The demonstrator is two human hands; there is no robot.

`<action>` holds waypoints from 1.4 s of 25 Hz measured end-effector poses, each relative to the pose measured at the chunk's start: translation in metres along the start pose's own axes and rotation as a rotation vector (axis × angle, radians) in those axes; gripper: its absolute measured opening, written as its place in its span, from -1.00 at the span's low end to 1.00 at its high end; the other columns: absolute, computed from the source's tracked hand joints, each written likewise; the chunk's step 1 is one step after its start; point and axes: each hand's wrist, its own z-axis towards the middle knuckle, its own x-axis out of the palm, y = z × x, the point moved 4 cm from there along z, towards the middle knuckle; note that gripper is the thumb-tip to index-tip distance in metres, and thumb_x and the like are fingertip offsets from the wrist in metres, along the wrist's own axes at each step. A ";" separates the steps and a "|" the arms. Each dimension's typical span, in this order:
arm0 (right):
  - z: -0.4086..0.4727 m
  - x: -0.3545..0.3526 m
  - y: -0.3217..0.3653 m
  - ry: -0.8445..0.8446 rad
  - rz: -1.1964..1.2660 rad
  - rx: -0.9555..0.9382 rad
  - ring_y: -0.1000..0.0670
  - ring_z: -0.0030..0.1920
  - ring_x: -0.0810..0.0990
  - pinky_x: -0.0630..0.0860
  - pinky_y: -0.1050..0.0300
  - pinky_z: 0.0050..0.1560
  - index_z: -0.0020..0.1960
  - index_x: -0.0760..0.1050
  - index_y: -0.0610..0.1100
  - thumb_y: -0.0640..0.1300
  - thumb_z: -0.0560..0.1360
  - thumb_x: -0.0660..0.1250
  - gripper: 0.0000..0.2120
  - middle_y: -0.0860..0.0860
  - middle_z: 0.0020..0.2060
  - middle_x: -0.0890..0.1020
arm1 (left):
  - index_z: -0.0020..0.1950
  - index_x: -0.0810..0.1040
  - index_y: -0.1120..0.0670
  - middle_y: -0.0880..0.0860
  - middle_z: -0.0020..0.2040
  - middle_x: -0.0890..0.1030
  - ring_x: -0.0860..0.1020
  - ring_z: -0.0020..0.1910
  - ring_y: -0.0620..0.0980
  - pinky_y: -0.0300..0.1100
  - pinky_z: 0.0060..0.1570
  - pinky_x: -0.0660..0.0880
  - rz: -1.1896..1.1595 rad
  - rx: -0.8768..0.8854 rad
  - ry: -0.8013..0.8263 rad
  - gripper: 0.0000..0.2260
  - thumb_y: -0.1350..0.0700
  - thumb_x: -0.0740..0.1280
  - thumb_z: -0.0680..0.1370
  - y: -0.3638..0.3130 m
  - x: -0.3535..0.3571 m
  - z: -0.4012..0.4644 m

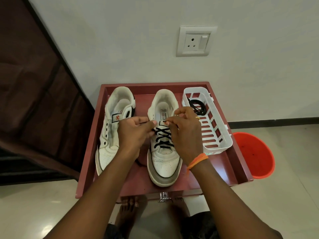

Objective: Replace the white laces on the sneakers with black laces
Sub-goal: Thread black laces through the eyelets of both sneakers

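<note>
the person's bare feet (127,207) show at six o'clock, under the front edge of the red tray (229,163), nearest of all. above them, the right sneaker (164,163) stands toe toward the camera near the tray's middle, already crossed with a black lace (163,138) up most of its eyelets. both hands meet at its top. the left hand (133,133) pinches one lace end at the nine o'clock side, fingers curled tight on it; the right hand (185,133) pinches the other end at the three o'clock side, over the tongue. holding both ends taut like this looks meant to even the lace and feed the last eyelets, so this shoe seems nearly done.

at nine o'clock of it, just beside, the left sneaker (112,128) stands with bare eyelets and no lace, waiting its turn. at three o'clock a white basket (215,135) sits in the tray, with a second black lace (197,106) coiled in its far end, kept within easy reach. no white laces show. beyond the tray at four o'clock stands an orange bucket (255,156) on the floor, and a wall socket (196,41) sits at twelve.
</note>
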 end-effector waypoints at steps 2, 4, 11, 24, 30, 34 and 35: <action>0.000 0.005 0.001 0.023 -0.109 0.017 -0.13 -0.06 0.52 0.50 -0.07 -0.17 -0.20 0.65 -0.10 -0.27 0.40 0.46 -0.92 -0.09 0.05 0.52 | -0.01 0.62 0.28 0.22 -0.14 0.70 0.70 -0.19 0.07 -0.17 -0.21 0.65 -0.024 -0.033 0.036 -0.79 0.32 0.53 0.40 0.004 0.004 -0.005; -0.001 0.007 0.002 0.037 -0.211 0.034 -0.14 0.00 0.47 0.42 -0.03 -0.15 -0.22 0.64 -0.04 -0.21 0.37 0.50 -0.91 -0.06 0.07 0.53 | 0.01 0.61 0.30 0.23 -0.12 0.71 0.71 -0.17 0.10 -0.12 -0.16 0.66 -0.040 -0.053 0.078 -0.77 0.32 0.53 0.40 0.008 0.008 -0.009; -0.002 0.005 0.004 0.003 -0.242 0.062 -0.20 0.01 0.46 0.21 -0.04 -0.13 -0.30 0.60 -0.04 -0.20 0.38 0.48 -0.88 0.07 -0.12 0.59 | 0.03 0.60 0.30 0.22 -0.11 0.71 0.71 -0.13 0.11 -0.04 -0.11 0.66 -0.015 -0.051 0.096 -0.76 0.32 0.53 0.40 0.010 0.012 -0.007; 0.003 0.006 0.010 0.048 -0.430 -0.159 -0.17 0.10 0.45 0.14 -0.07 0.02 -0.31 0.61 -0.09 -0.27 0.27 0.30 -0.85 0.02 -0.12 0.58 | -0.20 0.68 -0.03 -0.02 -0.31 0.70 0.69 -0.30 -0.07 0.00 -0.18 0.67 0.383 0.333 0.167 -0.83 0.25 0.50 0.46 -0.008 0.019 -0.016; 0.007 0.011 0.002 0.090 -0.288 -0.070 -0.18 -0.02 0.52 0.27 -0.17 -0.02 -0.31 0.63 -0.08 -0.29 0.32 0.41 -0.87 -0.01 -0.15 0.57 | -0.18 0.72 0.06 -0.01 -0.35 0.68 0.67 -0.34 0.01 0.05 -0.27 0.64 0.493 0.444 0.171 -0.91 0.18 0.45 0.51 -0.007 0.019 -0.018; 0.011 0.016 -0.019 0.260 -0.003 0.085 -0.13 0.07 0.51 0.39 -0.28 0.00 -0.15 0.69 0.05 -0.08 0.43 0.37 -0.88 0.10 -0.17 0.65 | -0.15 0.66 0.10 0.16 -0.23 0.70 0.71 -0.22 0.07 0.04 -0.16 0.67 0.176 0.122 0.193 -0.90 0.27 0.53 0.44 -0.003 0.013 -0.013; 0.012 0.014 -0.020 0.254 0.038 0.109 -0.12 0.10 0.51 0.39 -0.30 0.03 -0.11 0.69 0.07 -0.09 0.43 0.39 -0.87 0.12 -0.18 0.67 | -0.12 0.66 0.14 0.19 -0.20 0.69 0.71 -0.21 0.08 0.01 -0.18 0.67 0.135 0.083 0.199 -0.89 0.28 0.54 0.42 -0.003 0.012 -0.012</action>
